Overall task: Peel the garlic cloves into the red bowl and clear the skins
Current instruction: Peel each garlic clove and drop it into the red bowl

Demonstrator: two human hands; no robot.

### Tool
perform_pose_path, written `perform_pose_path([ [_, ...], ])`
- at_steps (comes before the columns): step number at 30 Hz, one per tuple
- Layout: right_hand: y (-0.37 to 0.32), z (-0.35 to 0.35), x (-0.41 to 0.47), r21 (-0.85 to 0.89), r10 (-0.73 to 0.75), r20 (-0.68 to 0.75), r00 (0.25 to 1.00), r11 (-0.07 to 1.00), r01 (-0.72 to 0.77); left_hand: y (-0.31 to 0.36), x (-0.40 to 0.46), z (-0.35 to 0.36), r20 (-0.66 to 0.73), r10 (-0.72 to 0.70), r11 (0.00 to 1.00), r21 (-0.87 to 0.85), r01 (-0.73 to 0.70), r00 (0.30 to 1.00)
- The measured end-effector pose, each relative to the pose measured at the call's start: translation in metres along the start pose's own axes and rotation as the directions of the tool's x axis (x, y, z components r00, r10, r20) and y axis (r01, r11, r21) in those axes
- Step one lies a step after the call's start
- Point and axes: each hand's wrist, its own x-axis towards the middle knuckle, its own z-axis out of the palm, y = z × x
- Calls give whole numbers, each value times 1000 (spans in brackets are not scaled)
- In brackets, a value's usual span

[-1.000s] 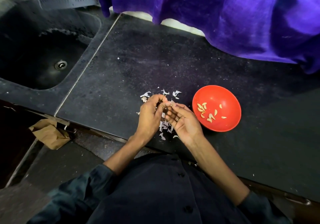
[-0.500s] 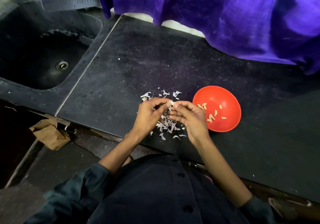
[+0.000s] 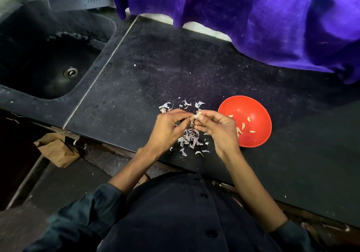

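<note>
Several peeled cloves [image 3: 243, 125] lie in the red bowl [image 3: 253, 107]; both hands pinch one garlic clove [image 3: 197, 115]

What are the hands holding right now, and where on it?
A garlic clove, pinched between the fingertips of the left hand and right hand, one at each end, above the skins.

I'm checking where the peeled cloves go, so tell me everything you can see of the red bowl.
The red bowl is round, smooth and glossy, plastic by its look, standing upright on the dark countertop right of the garlic skins. Several pale peeled cloves lie loose on its inner surface. The right hand overlaps its left rim in this view; whether they touch cannot be told.
</note>
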Motion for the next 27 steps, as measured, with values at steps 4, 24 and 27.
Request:
perform_pose_path([
  [4,1,-2,0,-46,-28,43,999,998,30,1,2,-5,40,48,997,59,-50,998],
  [24,5,-1,4,-36,-48,-22,999,998,47,1,-1,0,21,53,998,34,-54,998],
  [27,4,1,4,-26,-54,-33,998,998,53,3,-2,4,-31,52,997,54,-50,998],
])
